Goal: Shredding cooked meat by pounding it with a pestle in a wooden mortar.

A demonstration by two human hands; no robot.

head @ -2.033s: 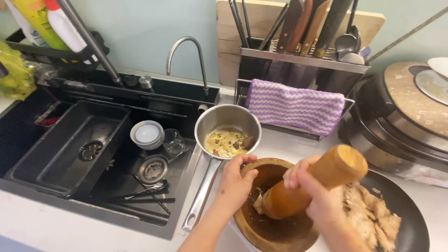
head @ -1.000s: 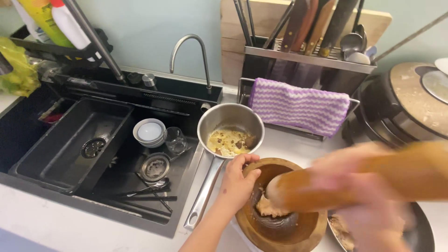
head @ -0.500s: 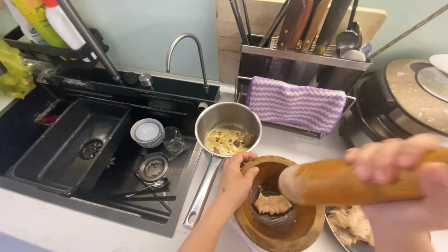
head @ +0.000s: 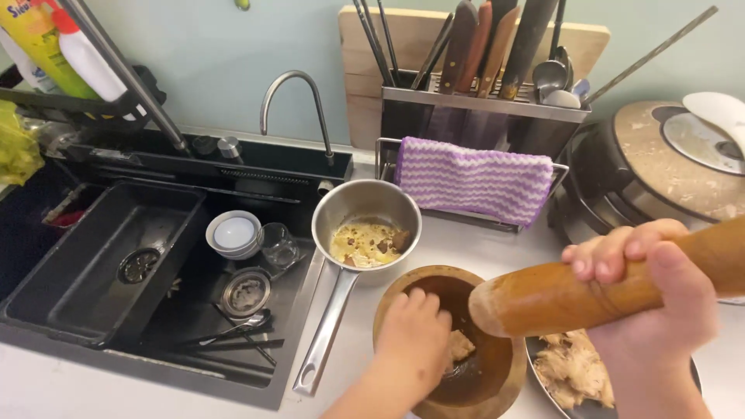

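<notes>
Head view shows one wooden mortar [head: 497, 372] on the counter, with the left hand [head: 411, 349] reaching into it, fingers bent down over one lump of pale pounded food [head: 461, 345], though whether they pinch it cannot be told. Lifted clear above the bowl, the right hand [head: 660, 302] has all its fingers wrapped tight around one wooden pestle [head: 543, 299], held nearly level; just beside sit one steel saucepan [head: 366, 225] with yellowish residue and one dark plate [head: 535, 353] of shredded food, while the black sink [head: 93, 264] holds one white bowl [head: 234, 233] and one glass [head: 278, 244]
</notes>
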